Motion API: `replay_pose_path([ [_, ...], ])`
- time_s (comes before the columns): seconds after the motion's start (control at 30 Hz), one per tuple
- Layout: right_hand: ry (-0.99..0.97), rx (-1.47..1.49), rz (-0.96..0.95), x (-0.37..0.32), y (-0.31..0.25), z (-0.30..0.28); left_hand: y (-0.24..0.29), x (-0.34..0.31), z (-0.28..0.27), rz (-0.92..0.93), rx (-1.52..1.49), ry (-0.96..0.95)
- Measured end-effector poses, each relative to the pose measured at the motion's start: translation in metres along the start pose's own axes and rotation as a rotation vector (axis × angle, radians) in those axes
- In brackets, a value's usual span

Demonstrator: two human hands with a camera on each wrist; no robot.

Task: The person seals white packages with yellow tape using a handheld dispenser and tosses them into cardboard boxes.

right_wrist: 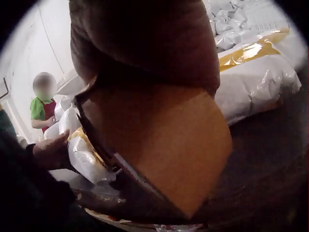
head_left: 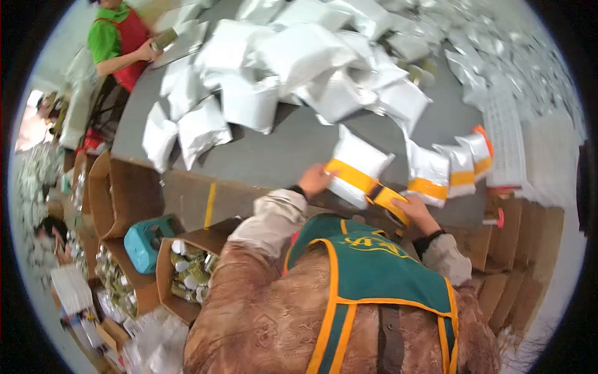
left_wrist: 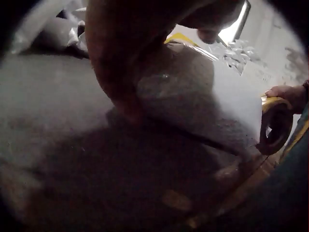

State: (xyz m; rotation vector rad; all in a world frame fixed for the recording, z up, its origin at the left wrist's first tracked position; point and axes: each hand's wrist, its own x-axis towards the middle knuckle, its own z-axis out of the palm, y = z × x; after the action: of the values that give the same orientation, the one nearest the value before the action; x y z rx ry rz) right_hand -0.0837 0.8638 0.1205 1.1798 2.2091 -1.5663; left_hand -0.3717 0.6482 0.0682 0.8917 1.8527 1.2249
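White pouch (head_left: 364,153) is lying at 12 o'clock, probably light, soft, slippery; sides offering best hold. Right hand (head_left: 420,214) is gripping tape roll (head_left: 390,201) at pouch's 5 o'clock, fingers closing round; left hand (head_left: 314,181) is touching pouch's 9 o'clock edge, can't tell finger curl

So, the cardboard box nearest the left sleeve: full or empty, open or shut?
Open and not empty: in the head view, white-lidded containers show inside the cardboard box. Cannot tell how deep they go.
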Motion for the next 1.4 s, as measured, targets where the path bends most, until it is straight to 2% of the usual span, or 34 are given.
replay_pose_path([
  [0.03, 0.035, -0.117, -0.110, -0.009, -0.014, -0.002, -0.002, -0.006, 0.009, 0.079, 0.052, -0.032],
  [0.1, -0.102, 0.012, -0.142, -0.033, -0.048, -0.012, -0.009, -0.018, 0.012, 0.048, -0.113, -0.074],
  [0.13, -0.135, 0.145, -0.138, -0.042, -0.058, -0.011, -0.008, -0.028, 0.012, -0.186, -0.432, -0.143],
  [0.17, -0.151, 0.407, 0.008, -0.055, -0.073, -0.011, -0.004, -0.041, 0.013, -0.403, -0.767, -0.213],
  [0.2, -0.197, 0.401, -0.108, -0.060, -0.089, -0.015, 0.012, -0.060, 0.016, -0.405, -1.024, -0.277],
  [0.23, -0.232, 0.390, -0.081, -0.064, -0.113, -0.016, 0.031, -0.074, 0.017, -0.396, -1.280, -0.365],
  [0.27, -0.243, 0.385, -0.117, -0.064, -0.138, -0.006, 0.039, -0.077, 0.021, -0.344, -1.390, -0.615],
  [0.33, -0.172, 0.378, -0.157, -0.065, -0.191, 0.017, -0.013, -0.057, 0.039, -0.527, -1.004, -0.408],
  [0.37, -0.283, 0.259, -0.186, -0.044, -0.194, 0.018, -0.009, -0.058, 0.028, -0.380, -1.013, -0.208],
  [0.4, -0.231, 0.115, -0.241, -0.024, -0.189, 0.028, -0.003, -0.060, 0.016, -0.221, -0.988, 0.000],
  [0.43, -0.183, -0.085, -0.182, 0.012, -0.164, 0.033, 0.003, -0.062, 0.005, -0.075, -0.932, 0.194],
  [0.47, -0.162, -0.121, -0.170, 0.016, -0.174, 0.032, 0.025, -0.066, -0.013, 0.069, -0.568, 0.236],
  [0.53, -0.184, -0.132, -0.133, 0.014, -0.187, 0.037, 0.037, -0.062, -0.011, 0.168, -0.134, 0.268],
  [0.6, -0.249, -0.076, -0.112, 0.008, -0.202, 0.035, 0.039, -0.050, -0.006, 0.084, 0.030, 0.247],
  [0.63, -0.237, -0.160, -0.127, 0.007, -0.206, 0.034, 0.010, -0.034, -0.002, 0.036, -0.241, 0.147],
  [0.7, -0.207, -0.326, -0.145, 0.000, -0.208, 0.026, 0.021, -0.034, -0.005, -0.035, -0.314, 0.147],
  [0.73, -0.216, -0.383, -0.135, -0.013, -0.215, 0.017, 0.011, -0.033, -0.012, 0.005, -0.228, 0.245],
  [0.77, -0.248, -0.407, -0.148, -0.023, -0.211, 0.003, 0.020, -0.039, -0.023, -0.086, -0.252, 0.248],
  [0.8, -0.286, -0.429, -0.161, -0.033, -0.194, -0.018, 0.028, -0.048, -0.039, -0.183, -0.271, 0.253],
  [0.83, -0.290, -0.455, -0.139, -0.045, -0.143, -0.062, 0.004, -0.052, -0.055, -0.166, -0.390, 0.253],
  [0.87, -0.250, -0.370, -0.189, -0.051, -0.114, -0.076, 0.002, -0.053, -0.058, -0.162, -0.352, 0.217],
  [0.97, -0.230, -0.703, -0.003, -0.035, -0.076, -0.074, -0.009, -0.050, -0.043, -0.190, -0.296, 0.138],
  [1.0, -0.176, -0.673, -0.134, -0.013, -0.039, -0.056, -0.015, -0.043, -0.037, -0.194, -0.287, 0.125],
  [1.03, -0.100, -0.708, -0.165, -0.016, -0.049, -0.043, -0.022, -0.040, -0.034, -0.204, -0.335, 0.074],
  [1.07, -0.028, -0.741, -0.194, -0.018, -0.064, -0.024, -0.022, -0.039, -0.036, -0.217, -0.229, 0.049],
  [1.1, -0.067, -0.728, -0.153, -0.013, -0.067, -0.013, -0.023, -0.040, -0.039, -0.233, -0.126, 0.024],
  [1.2, -0.152, -0.734, -0.067, 0.006, -0.070, 0.001, -0.007, -0.042, -0.045, 0.119, 0.742, 0.117],
  [1.3, -0.177, -0.801, -0.051, 0.008, -0.077, 0.006, 0.032, -0.032, -0.011, -0.096, 0.505, 0.226],
  [1.4, -0.121, -0.845, -0.054, -0.003, -0.102, 0.009, 0.009, -0.011, -0.011, -0.418, 0.512, -0.038],
])
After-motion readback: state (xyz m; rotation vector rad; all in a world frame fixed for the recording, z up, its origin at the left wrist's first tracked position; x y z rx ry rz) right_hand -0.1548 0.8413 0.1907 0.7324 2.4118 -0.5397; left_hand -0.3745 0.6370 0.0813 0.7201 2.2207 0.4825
